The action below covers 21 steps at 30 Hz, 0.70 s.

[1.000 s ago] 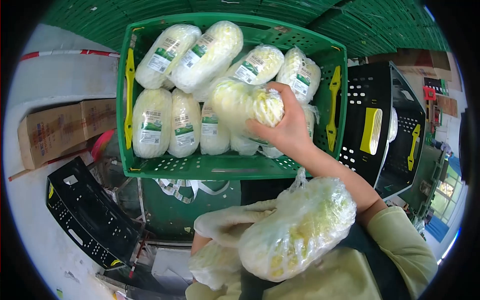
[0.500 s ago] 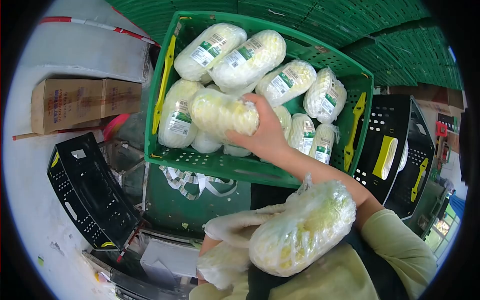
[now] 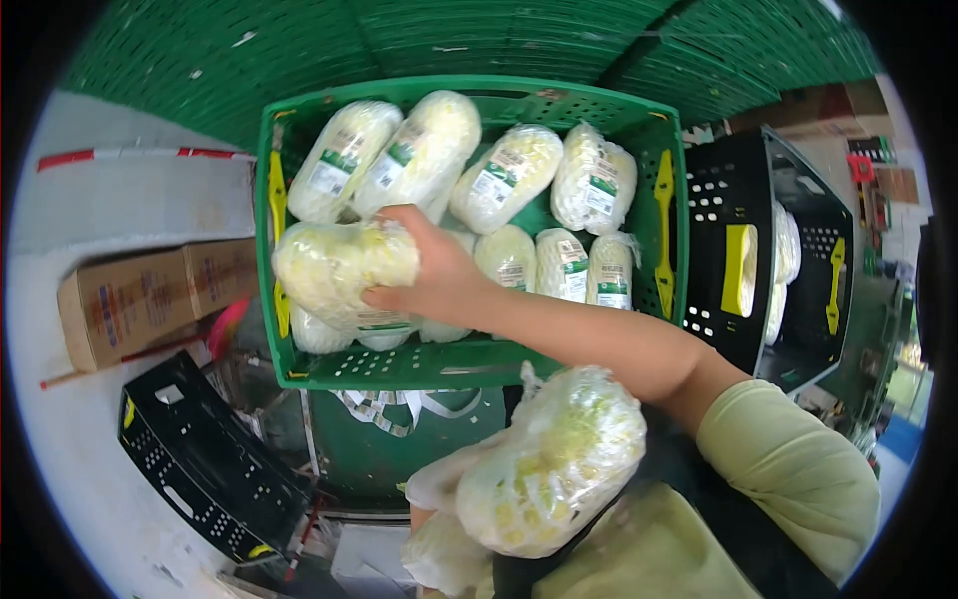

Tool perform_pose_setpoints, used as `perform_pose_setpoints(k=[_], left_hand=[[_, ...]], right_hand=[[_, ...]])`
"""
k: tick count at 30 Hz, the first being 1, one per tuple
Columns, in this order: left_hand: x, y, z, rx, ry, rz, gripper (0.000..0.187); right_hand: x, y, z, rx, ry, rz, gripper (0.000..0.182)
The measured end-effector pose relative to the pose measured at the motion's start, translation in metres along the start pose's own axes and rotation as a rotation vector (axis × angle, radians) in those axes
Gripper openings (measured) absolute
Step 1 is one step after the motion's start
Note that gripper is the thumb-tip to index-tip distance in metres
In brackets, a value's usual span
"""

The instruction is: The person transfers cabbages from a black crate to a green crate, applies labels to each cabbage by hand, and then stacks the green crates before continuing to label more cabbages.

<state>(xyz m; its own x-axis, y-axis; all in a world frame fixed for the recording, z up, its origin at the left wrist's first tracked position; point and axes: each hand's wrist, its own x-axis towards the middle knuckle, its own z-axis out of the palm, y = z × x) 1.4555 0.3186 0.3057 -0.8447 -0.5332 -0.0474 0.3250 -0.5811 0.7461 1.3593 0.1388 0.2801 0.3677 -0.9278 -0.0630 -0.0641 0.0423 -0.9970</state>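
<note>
My right hand (image 3: 429, 265) grips one end of a pale napa cabbage (image 3: 339, 272) over the left part of a green crate (image 3: 469, 371), thumb and fingers around it. Close to my body, my left hand (image 3: 439, 487), in a whitish glove, cradles a napa cabbage in clear plastic (image 3: 554, 464). That cabbage hides most of its fingers. Below the glove is a whitish, plastic-covered shape (image 3: 444, 552) whose kind I cannot make out. Several film-wrapped, labelled napa cabbages (image 3: 509, 175) lie in the crate, some partly under the one in my right hand.
A black crate (image 3: 738, 190) with cabbages stands right of the green one. Another black crate (image 3: 215, 459) lies tilted at the lower left. Cardboard boxes (image 3: 140, 304) are at the left. White label strips (image 3: 399, 404) hang below the green crate. Green slatted panels (image 3: 479, 40) fill the back.
My right hand has moved the held cabbage toward the crate's left side, above another cabbage. The view has shifted and turned. My left hand still cradles the plastic-wrapped cabbage.
</note>
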Motion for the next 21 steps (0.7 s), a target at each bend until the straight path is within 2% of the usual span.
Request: perform_pose_setpoints(k=[2, 3, 5, 7, 10, 14, 17, 20, 21], left_hand=[[0.001, 0.000, 0.000, -0.031, 0.004, -0.024, 0.059], [0.002, -0.001, 0.002, -0.046, 0.006, -0.034, 0.059], [0.003, 0.000, 0.003, -0.070, 0.011, -0.051, 0.058], [0.004, 0.000, 0.005, -0.089, 0.022, -0.066, 0.057], [0.006, -0.001, 0.009, -0.109, 0.043, -0.095, 0.057], [0.010, -0.005, 0.013, -0.148, 0.079, -0.138, 0.056], [0.015, -0.010, 0.016, -0.194, 0.112, -0.170, 0.055], [0.023, -0.017, 0.018, -0.263, 0.154, -0.194, 0.055], [0.026, -0.020, 0.018, -0.290, 0.168, -0.199, 0.055]], right_hand=[[-0.018, -0.016, -0.036, -0.069, 0.031, 0.138, 0.075], [-0.028, -0.023, -0.058, 0.017, 0.023, 0.299, 0.077], [-0.057, 0.010, -0.092, 0.125, 0.157, 0.316, 0.074], [-0.076, 0.006, -0.116, 0.316, 0.243, 0.434, 0.066], [-0.086, 0.027, -0.115, 0.463, 0.324, 0.510, 0.059], [-0.068, 0.062, -0.078, 0.566, 0.179, 0.546, 0.062], [-0.044, 0.097, -0.045, 0.307, 0.039, 0.510, 0.066], [-0.028, 0.083, -0.056, -0.744, -0.058, 0.368, 0.073], [-0.032, 0.071, -0.062, -0.679, -0.063, 0.294, 0.076]])
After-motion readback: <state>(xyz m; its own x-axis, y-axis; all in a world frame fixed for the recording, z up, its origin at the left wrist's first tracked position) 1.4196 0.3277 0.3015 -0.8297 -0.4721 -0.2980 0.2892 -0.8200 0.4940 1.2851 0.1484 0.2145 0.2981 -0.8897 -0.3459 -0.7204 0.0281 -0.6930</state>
